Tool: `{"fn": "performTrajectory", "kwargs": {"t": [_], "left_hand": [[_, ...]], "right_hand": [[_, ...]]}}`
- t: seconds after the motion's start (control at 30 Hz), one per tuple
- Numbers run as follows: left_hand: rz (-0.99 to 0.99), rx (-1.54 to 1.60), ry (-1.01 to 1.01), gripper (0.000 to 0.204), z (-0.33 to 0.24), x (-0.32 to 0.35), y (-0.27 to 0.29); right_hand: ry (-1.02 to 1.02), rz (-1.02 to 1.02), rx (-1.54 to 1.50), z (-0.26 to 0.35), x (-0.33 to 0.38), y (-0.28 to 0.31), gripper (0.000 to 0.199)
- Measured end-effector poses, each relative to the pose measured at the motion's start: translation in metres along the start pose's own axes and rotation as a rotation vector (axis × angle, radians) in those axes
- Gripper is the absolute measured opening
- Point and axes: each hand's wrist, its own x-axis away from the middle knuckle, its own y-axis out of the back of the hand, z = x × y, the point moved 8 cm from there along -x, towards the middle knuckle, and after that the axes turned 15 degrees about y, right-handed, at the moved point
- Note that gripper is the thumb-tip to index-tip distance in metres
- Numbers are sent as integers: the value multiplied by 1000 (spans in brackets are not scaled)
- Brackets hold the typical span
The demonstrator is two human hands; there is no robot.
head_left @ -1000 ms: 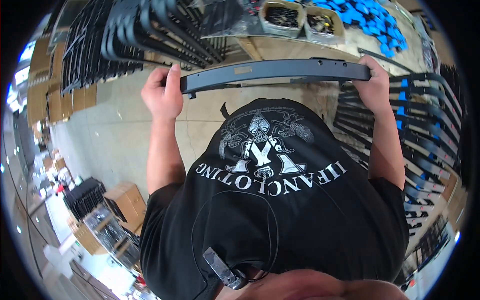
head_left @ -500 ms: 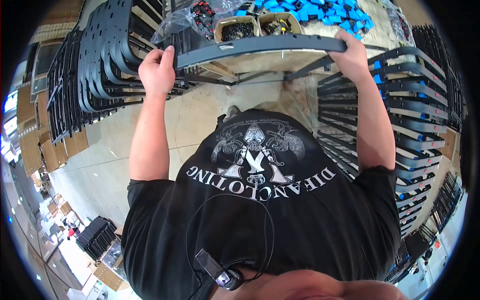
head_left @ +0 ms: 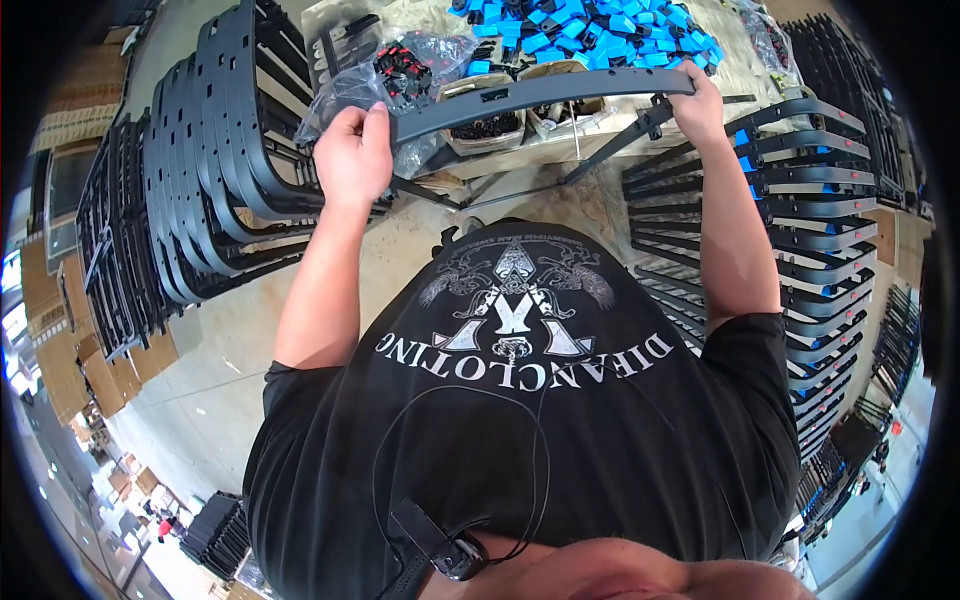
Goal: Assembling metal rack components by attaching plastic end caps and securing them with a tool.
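A dark grey, curved frame bar (head_left: 560, 90) with slots along its face spans the space in front of me. My left hand (head_left: 353, 160) is closed round its left end, thumb on top. The right end is gripped by my right hand (head_left: 698, 108), fingers wrapped over it. Thin dark legs (head_left: 615, 145) run down and inward beneath the bar, seemingly part of the same frame. Behind the bar, two cardboard boxes (head_left: 508, 140) of small black parts stand on a wooden workbench (head_left: 738, 75), partly hidden by it.
Blue plastic pieces (head_left: 615, 38) lie heaped on the bench. Beside them is a clear bag of black and red parts (head_left: 403, 72). Similar dark frames (head_left: 210, 160) are stacked at my left, and more frames (head_left: 815, 215), with blue pieces among them, at my right.
My left hand and the bar's left end have moved right and slightly nearer. The right hand keeps its grip. The view has shifted, so more of the bench shows.
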Motion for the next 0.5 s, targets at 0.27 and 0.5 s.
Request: {"fn": "performTrajectory", "kwargs": {"t": [0.27,0.5], "left_hand": [[97,78,20,37,6,-7,-1],[115,103,-31,37,7,-7,-2]], "right_hand": [[-489,-213,49,-61,165,-83,35],[-221,255,299,40,51,-161,41]]}}
